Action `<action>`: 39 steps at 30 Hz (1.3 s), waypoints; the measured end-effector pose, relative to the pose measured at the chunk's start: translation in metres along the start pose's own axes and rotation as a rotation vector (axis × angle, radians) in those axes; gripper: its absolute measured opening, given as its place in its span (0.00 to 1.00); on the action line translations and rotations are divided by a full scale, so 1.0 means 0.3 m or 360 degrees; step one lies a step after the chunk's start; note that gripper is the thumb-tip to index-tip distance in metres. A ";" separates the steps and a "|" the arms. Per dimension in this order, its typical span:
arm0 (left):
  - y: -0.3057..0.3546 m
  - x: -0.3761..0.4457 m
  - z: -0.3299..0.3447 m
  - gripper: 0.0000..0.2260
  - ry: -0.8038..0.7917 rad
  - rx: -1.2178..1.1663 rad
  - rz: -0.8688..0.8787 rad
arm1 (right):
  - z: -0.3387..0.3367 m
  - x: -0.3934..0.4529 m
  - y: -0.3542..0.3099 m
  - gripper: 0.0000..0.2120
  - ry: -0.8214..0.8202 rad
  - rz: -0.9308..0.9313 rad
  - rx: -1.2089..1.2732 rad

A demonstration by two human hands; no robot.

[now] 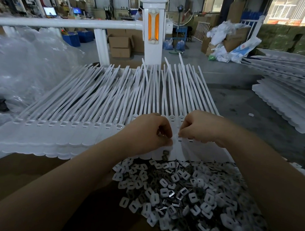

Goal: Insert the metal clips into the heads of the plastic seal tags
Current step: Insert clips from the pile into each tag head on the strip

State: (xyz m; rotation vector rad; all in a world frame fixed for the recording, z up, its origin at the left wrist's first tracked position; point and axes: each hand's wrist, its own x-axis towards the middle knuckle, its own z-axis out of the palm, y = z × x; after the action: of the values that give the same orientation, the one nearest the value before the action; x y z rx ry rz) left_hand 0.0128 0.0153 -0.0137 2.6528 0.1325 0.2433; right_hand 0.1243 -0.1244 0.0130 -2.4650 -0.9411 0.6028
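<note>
A wide row of white plastic seal tags (65, 134) lies across the bench, heads toward me and long tails fanned away. My left hand (147, 132) and my right hand (200, 128) are both curled over the tag heads near the middle, fingertips almost touching at one head (176, 139). What each hand pinches is hidden by the fingers. Two metal clips (165, 154) lie on the tag flags just below my left hand. A heap of loose metal clips and white plastic pieces (188, 192) fills the cardboard box (32, 171) in front of me.
More stacked sheets of white tags (285, 96) sit at the right. Crumpled clear plastic bags (28, 66) lie at the left. A white rail and post (153, 28) stand behind the bench, with cartons and a person in the background.
</note>
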 end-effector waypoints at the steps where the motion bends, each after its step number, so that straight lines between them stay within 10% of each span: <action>1: -0.001 0.000 0.001 0.08 -0.0005 0.0007 0.0011 | 0.003 0.001 0.000 0.05 -0.0001 0.0006 -0.0008; 24: 0.045 -0.022 0.002 0.16 0.0055 0.0989 0.0735 | 0.013 0.026 0.015 0.05 0.0081 0.0186 0.0447; 39: 0.021 -0.024 -0.110 0.09 -0.0676 -0.0189 0.0288 | 0.019 0.017 0.017 0.08 0.0091 0.0190 0.0434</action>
State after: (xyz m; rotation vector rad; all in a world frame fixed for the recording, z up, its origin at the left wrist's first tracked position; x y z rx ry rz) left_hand -0.0003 0.0235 0.0169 2.5341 -0.2519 -0.2496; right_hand 0.1273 -0.1231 0.0043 -2.2907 -0.6459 0.6501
